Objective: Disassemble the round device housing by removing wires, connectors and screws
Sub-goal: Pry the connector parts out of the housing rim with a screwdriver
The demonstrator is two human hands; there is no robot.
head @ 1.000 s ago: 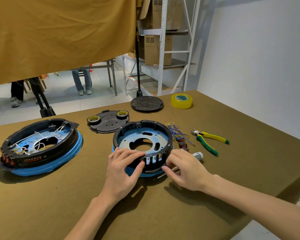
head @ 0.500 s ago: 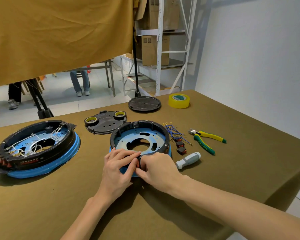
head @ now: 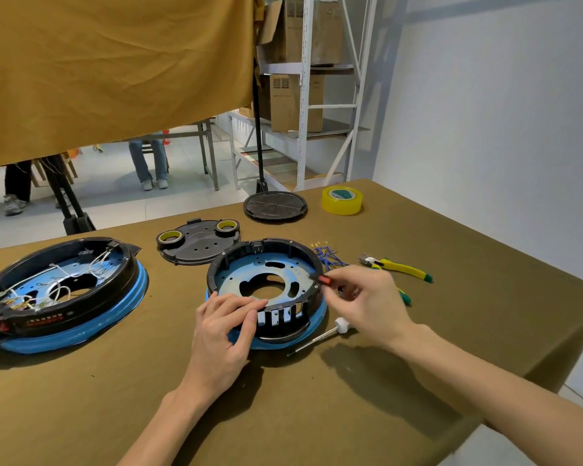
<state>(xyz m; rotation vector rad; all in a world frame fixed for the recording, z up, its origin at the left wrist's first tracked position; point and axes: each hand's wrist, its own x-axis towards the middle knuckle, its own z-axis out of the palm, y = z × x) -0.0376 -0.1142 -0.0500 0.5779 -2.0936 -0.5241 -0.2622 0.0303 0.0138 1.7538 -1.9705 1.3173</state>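
We see a round housing (head: 266, 287) in the middle of a brown table (head: 418, 381). It is a black ring on a blue base. The left hand (head: 224, 334) rests on its near rim, fingers bent over the edge and thumb on the outside wall. The right hand (head: 367, 301) is above the right rim and pinches a small red connector (head: 323, 280) in its fingertips. A screwdriver (head: 320, 338) lies just beside the housing, under that hand. Blue wires (head: 327, 257) and pliers (head: 398, 269) lie to the right. A second housing (head: 61, 290), full of white wires, sits well apart on the left. A black plate (head: 199, 242), a black lid (head: 275, 206) and yellow tape (head: 342, 200) lie farther back.
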